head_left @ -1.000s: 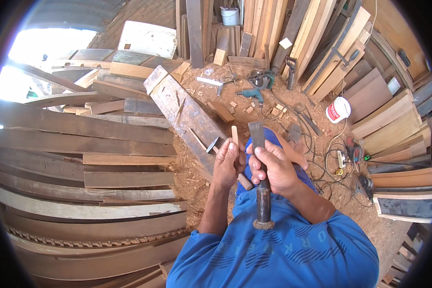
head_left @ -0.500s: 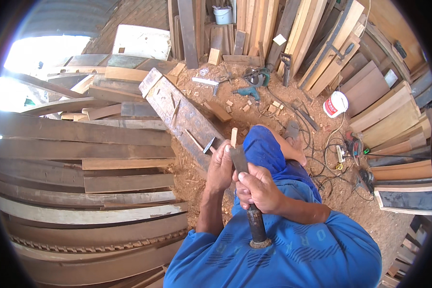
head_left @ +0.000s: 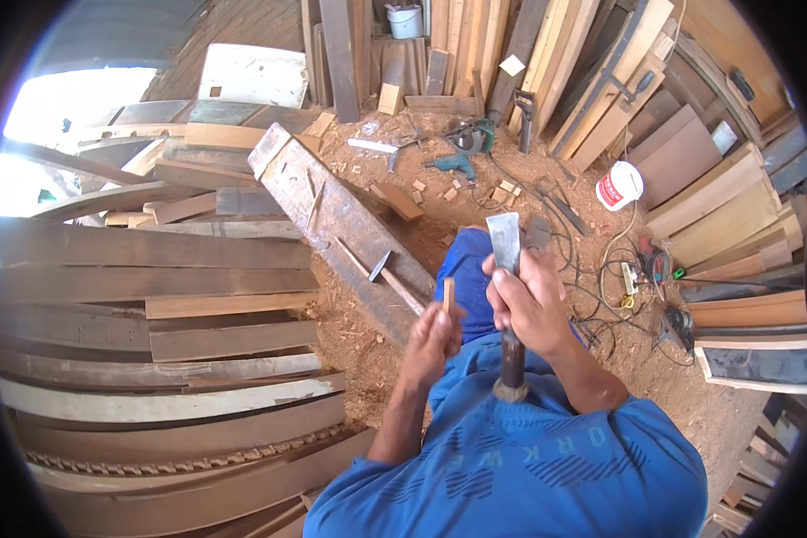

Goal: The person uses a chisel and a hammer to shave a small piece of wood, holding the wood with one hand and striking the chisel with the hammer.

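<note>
Chisel (head_left: 505,240) near wood strip (head_left: 448,292); hammer (head_left: 380,266) on plank (head_left: 348,224).

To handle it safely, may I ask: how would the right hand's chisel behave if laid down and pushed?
The chisel is probably stiff, since its flat blade looks metallic. Its dark handle seems round, so it might roll slightly, though the wide blade would likely resist.

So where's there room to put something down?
The bench has two bare patches: between its far wood slivers and the hammer, and left of the hammer's handle. The floor beyond and rightward is crowded: drill, wood blocks, cables.
</note>
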Action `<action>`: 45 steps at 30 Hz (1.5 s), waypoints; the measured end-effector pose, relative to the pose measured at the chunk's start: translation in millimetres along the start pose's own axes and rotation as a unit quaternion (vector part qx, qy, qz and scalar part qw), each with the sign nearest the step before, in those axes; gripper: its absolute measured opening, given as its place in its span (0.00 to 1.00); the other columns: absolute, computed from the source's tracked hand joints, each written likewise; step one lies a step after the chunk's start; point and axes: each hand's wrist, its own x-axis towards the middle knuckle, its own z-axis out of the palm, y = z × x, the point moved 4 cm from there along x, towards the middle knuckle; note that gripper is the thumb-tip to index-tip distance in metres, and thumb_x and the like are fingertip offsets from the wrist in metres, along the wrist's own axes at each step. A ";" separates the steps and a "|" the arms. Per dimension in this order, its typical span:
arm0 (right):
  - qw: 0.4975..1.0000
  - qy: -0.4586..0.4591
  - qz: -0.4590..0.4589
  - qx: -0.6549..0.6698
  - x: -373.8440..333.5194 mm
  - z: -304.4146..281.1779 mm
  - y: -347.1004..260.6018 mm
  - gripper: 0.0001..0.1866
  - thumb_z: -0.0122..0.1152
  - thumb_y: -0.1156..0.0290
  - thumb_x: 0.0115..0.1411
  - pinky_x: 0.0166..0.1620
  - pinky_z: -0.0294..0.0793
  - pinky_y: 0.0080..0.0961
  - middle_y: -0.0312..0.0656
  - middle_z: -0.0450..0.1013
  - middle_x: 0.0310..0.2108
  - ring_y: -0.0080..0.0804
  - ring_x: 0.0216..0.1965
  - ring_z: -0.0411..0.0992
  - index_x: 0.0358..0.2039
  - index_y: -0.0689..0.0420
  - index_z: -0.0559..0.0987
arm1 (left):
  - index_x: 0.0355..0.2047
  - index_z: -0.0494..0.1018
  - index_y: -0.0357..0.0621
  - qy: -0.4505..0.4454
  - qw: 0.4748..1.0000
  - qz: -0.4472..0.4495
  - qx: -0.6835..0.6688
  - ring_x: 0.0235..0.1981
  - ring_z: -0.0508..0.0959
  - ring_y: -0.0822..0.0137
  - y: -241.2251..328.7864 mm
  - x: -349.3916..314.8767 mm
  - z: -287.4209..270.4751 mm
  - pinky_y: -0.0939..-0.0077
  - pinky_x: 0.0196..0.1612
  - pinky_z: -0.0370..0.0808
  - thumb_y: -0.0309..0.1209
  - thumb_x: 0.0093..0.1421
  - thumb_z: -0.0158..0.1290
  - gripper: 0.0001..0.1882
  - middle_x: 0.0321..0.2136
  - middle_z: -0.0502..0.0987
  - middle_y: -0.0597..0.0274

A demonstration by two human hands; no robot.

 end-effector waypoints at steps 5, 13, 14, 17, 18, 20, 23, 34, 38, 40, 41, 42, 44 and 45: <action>0.992 -0.023 -0.037 -0.115 27.8 6.8 0.0 0.07 0.55 0.70 0.64 0.24 0.66 0.17 0.32 0.67 0.21 0.14 0.21 0.64 0.38 0.60 0.71 | 0.40 0.72 0.42 -0.044 0.997 0.049 0.033 0.19 0.62 0.79 22.3 30.6 10.1 0.83 0.21 0.59 0.45 0.72 0.38 0.20 0.23 0.66 0.70; 0.987 -0.043 -0.035 -0.151 28.6 -5.8 1.0 0.06 0.50 0.71 0.64 0.28 0.65 0.19 0.31 0.67 0.23 0.15 0.23 0.62 0.34 0.61 0.72 | 0.40 0.70 0.41 -0.146 0.980 -0.065 -0.121 0.16 0.63 0.77 14.7 31.7 21.2 0.82 0.18 0.61 0.46 0.71 0.39 0.20 0.20 0.65 0.66; 0.989 -0.039 -0.034 -0.138 29.7 -6.8 6.0 0.07 0.49 0.71 0.64 0.27 0.65 0.18 0.31 0.67 0.24 0.15 0.23 0.62 0.35 0.61 0.72 | 0.40 0.70 0.40 -0.179 0.970 -0.076 -0.145 0.15 0.62 0.77 12.7 30.9 21.3 0.82 0.17 0.61 0.46 0.71 0.39 0.20 0.19 0.65 0.67; 0.991 -0.054 -0.043 -0.115 32.7 -5.2 15.2 0.08 0.48 0.71 0.64 0.27 0.64 0.18 0.32 0.67 0.25 0.16 0.24 0.63 0.36 0.61 0.72 | 0.39 0.71 0.41 -0.186 0.963 -0.074 -0.180 0.13 0.58 0.78 12.5 30.0 19.6 0.84 0.16 0.55 0.44 0.72 0.39 0.19 0.16 0.63 0.70; 0.991 -0.055 -0.043 -0.114 33.7 -5.4 16.3 0.08 0.48 0.71 0.64 0.27 0.64 0.18 0.32 0.67 0.25 0.16 0.24 0.63 0.36 0.61 0.72 | 0.39 0.71 0.41 -0.185 0.963 -0.074 -0.179 0.13 0.58 0.78 13.0 30.1 19.5 0.84 0.16 0.55 0.44 0.72 0.39 0.19 0.16 0.63 0.70; 0.992 -0.079 -0.011 -0.099 35.5 -4.5 19.6 0.10 0.47 0.71 0.65 0.27 0.66 0.17 0.33 0.66 0.26 0.16 0.24 0.65 0.41 0.63 0.72 | 0.38 0.71 0.41 -0.166 0.967 -0.064 -0.182 0.14 0.59 0.78 14.3 31.1 18.9 0.84 0.17 0.56 0.41 0.72 0.40 0.17 0.15 0.62 0.71; 0.999 -0.029 0.026 -0.033 33.2 -3.3 19.9 0.13 0.45 0.71 0.66 0.27 0.68 0.17 0.34 0.67 0.27 0.17 0.24 0.66 0.47 0.64 0.70 | 0.39 0.71 0.42 -0.105 0.990 0.001 -0.096 0.15 0.60 0.78 11.6 36.5 12.2 0.85 0.18 0.58 0.39 0.72 0.41 0.15 0.17 0.64 0.70; 0.964 -0.050 0.112 0.238 25.2 37.2 42.2 0.13 0.45 0.68 0.68 0.24 0.73 0.25 0.38 0.69 0.27 0.21 0.19 0.66 0.49 0.61 0.65 | 0.38 0.68 0.43 -0.015 0.978 0.024 -0.208 0.13 0.63 0.77 21.8 56.7 -21.2 0.85 0.16 0.59 0.37 0.71 0.40 0.12 0.20 0.70 0.68; 0.940 -0.139 0.190 0.248 5.8 72.7 49.1 0.07 0.44 0.67 0.68 0.22 0.69 0.22 0.30 0.60 0.22 0.16 0.16 0.59 0.42 0.56 0.67 | 0.48 0.69 0.37 0.129 0.981 0.125 0.070 0.27 0.74 0.74 48.0 55.7 -33.9 0.81 0.30 0.71 0.38 0.71 0.39 0.17 0.29 0.76 0.62; 0.936 -0.171 0.201 0.232 -5.6 83.4 52.3 0.07 0.43 0.66 0.68 0.21 0.68 0.22 0.30 0.59 0.22 0.16 0.15 0.58 0.40 0.56 0.66 | 0.50 0.69 0.37 0.103 0.993 0.065 0.012 0.34 0.75 0.74 38.9 53.8 -55.0 0.79 0.38 0.73 0.39 0.72 0.38 0.19 0.33 0.76 0.63; 0.936 -0.170 0.204 0.232 -10.6 84.2 51.9 0.07 0.43 0.66 0.68 0.21 0.68 0.22 0.30 0.59 0.22 0.16 0.15 0.58 0.40 0.56 0.66 | 0.50 0.70 0.37 0.093 0.983 0.077 0.137 0.34 0.74 0.75 38.2 53.8 -63.6 0.80 0.37 0.72 0.38 0.72 0.38 0.18 0.33 0.76 0.64; 0.940 -0.176 0.201 0.212 -15.9 84.5 48.8 0.08 0.43 0.66 0.68 0.21 0.68 0.22 0.30 0.58 0.21 0.16 0.15 0.57 0.40 0.56 0.66 | 0.50 0.70 0.38 0.081 0.958 0.088 0.260 0.33 0.73 0.76 35.2 52.4 -68.6 0.80 0.37 0.72 0.37 0.72 0.38 0.18 0.33 0.76 0.66; 0.943 -0.181 0.200 0.193 -21.6 83.1 45.3 0.08 0.43 0.65 0.68 0.21 0.68 0.22 0.30 0.58 0.21 0.15 0.15 0.57 0.39 0.56 0.66 | 0.49 0.71 0.39 0.078 0.978 0.094 0.168 0.31 0.72 0.77 35.9 39.9 -55.4 0.80 0.35 0.71 0.36 0.73 0.38 0.17 0.30 0.75 0.67; 0.950 -0.181 0.185 0.173 -22.9 82.4 43.6 0.08 0.42 0.65 0.69 0.21 0.68 0.22 0.30 0.57 0.20 0.15 0.15 0.56 0.39 0.56 0.65 | 0.49 0.71 0.38 0.073 0.978 0.101 0.166 0.31 0.72 0.78 39.4 35.3 -50.6 0.80 0.34 0.71 0.35 0.73 0.38 0.16 0.30 0.74 0.68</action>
